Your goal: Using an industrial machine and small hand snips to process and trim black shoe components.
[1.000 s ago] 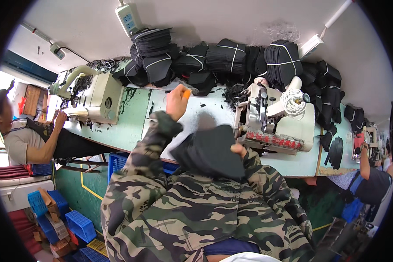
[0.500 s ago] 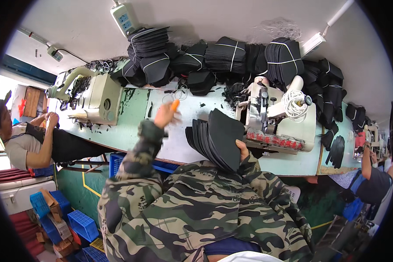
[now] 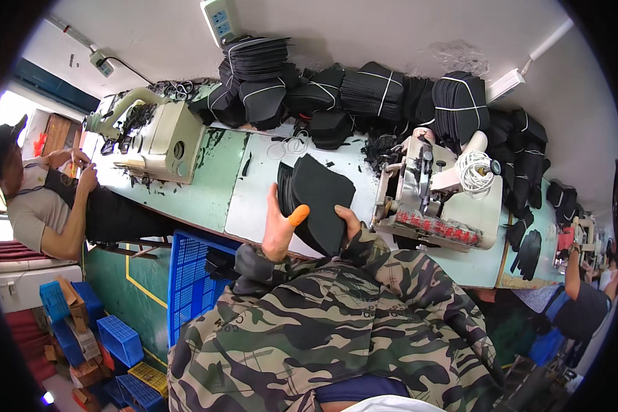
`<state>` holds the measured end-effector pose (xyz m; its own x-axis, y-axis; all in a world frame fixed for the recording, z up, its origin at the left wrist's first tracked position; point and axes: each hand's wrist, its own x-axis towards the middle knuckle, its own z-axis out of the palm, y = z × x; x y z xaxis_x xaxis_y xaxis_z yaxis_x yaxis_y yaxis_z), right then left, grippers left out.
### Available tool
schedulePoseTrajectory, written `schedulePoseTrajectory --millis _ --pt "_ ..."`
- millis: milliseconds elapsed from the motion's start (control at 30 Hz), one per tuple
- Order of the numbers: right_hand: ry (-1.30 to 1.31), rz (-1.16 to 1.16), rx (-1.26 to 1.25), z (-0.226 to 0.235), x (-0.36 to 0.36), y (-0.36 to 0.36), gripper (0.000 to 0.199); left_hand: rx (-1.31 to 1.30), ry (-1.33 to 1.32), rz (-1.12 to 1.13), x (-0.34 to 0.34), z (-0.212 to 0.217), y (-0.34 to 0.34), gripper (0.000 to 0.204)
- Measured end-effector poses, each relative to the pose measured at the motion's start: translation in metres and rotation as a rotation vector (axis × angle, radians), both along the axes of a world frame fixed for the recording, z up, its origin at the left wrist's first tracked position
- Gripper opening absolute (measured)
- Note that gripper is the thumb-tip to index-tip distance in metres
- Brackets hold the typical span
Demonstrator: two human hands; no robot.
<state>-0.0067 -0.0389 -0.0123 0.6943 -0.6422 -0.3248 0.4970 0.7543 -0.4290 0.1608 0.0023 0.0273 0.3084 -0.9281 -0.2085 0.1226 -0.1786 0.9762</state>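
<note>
Gripping the stack of black fabric pieces (image 3: 317, 202) between our left hand (image 3: 279, 230) and right hand (image 3: 350, 223), fingers clenched on its lower edges, we tilt its long axis toward the sewing machine (image 3: 429, 196).

My single head view: fisheye, looking steeply down, close over long pale green desk (image 3: 206, 196), edges bending.

We list: fabric stack (image 3: 319, 199), black; thumb cot (image 3: 298, 216), orange; sleeves (image 3: 364, 316), green-brown camouflage; worktop (image 3: 213, 182), pale green; bundles (image 3: 364, 93) along its far edge, black with white ties; crate (image 3: 189, 275), blue; thread cone (image 3: 475, 172), white.
</note>
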Motion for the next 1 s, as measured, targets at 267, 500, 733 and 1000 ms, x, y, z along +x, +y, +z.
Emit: schedulePoseTrajectory --millis 267,500,733,1000 --pt "1.091 0.042 -0.760 -0.136 0.006 -0.011 0.054 0.143 -0.870 -0.170 0.000 -0.031 -0.005 0.114" --pt "0.805 0.170 -0.737 -0.054 -0.006 -0.024 0.060 0.054 -0.827 -0.290 0.018 -0.034 -0.018 0.102" --pt "1.181 0.274 -0.901 -0.012 0.016 -0.040 0.074 0.015 -0.718 -0.212 0.031 -0.031 -0.021 0.099" --pt "1.213 0.273 -1.008 -0.014 0.015 -0.051 0.060 -0.112 -0.751 -0.224 0.035 -0.038 -0.036 0.107"
